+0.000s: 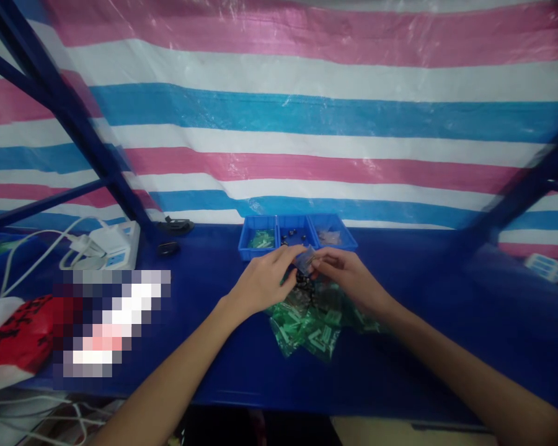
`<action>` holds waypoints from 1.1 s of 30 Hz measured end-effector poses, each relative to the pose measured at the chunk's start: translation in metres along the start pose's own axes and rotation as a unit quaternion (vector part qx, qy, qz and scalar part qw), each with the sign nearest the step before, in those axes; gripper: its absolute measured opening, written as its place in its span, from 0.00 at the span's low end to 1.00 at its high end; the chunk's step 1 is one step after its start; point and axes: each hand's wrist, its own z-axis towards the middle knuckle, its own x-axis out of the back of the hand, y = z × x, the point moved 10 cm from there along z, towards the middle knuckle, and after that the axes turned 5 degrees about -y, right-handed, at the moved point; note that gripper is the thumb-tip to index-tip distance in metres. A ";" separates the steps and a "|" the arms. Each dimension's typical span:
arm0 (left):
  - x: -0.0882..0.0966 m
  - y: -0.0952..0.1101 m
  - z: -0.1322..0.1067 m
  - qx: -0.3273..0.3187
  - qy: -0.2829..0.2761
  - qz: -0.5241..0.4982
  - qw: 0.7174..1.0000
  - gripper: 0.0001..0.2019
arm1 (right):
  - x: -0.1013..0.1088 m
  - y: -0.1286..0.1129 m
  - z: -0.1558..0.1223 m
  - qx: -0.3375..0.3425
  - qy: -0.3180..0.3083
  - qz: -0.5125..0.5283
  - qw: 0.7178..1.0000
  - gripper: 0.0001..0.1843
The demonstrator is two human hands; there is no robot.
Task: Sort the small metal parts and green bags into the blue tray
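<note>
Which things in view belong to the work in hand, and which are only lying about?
Likely in the work:
small clear bag, between left hand and right hand
green packets
blue bins

Apparently just lying about:
white power strip
red-and-white item
small black object

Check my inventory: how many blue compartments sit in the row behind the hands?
3: left compartment, green pieces; middle compartment, dark pieces; right compartment, pinkish pieces. None seems hidden.

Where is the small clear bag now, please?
In the head view, just right of centre, the small clear bag is between the left hand and the right hand, near the blue bins.
</note>
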 end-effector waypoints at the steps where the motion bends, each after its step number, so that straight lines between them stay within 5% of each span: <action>1: -0.001 0.000 0.000 0.003 -0.007 0.004 1.000 0.23 | 0.000 0.001 0.000 -0.005 0.004 0.011 1.000 0.11; 10: 0.002 0.002 0.001 -0.021 0.002 0.012 1.000 0.09 | -0.006 0.003 -0.001 -0.019 -0.006 0.031 0.999 0.19; 14: 0.007 0.002 0.001 -0.017 0.025 0.009 0.999 0.09 | -0.003 -0.002 -0.001 0.000 -0.001 0.000 1.000 0.18; 20: 0.008 -0.002 0.001 0.002 0.029 -0.003 1.000 0.08 | -0.020 -0.009 -0.003 0.025 -0.082 -0.032 0.996 0.15; 26: -0.001 -0.010 0.001 0.035 -0.006 -0.047 0.998 0.09 | -0.015 -0.008 -0.001 0.034 -0.057 -0.094 0.993 0.14; 33: 0.000 -0.003 0.002 0.004 0.006 -0.032 0.999 0.13 | -0.013 -0.003 -0.002 -0.002 -0.038 -0.008 0.999 0.13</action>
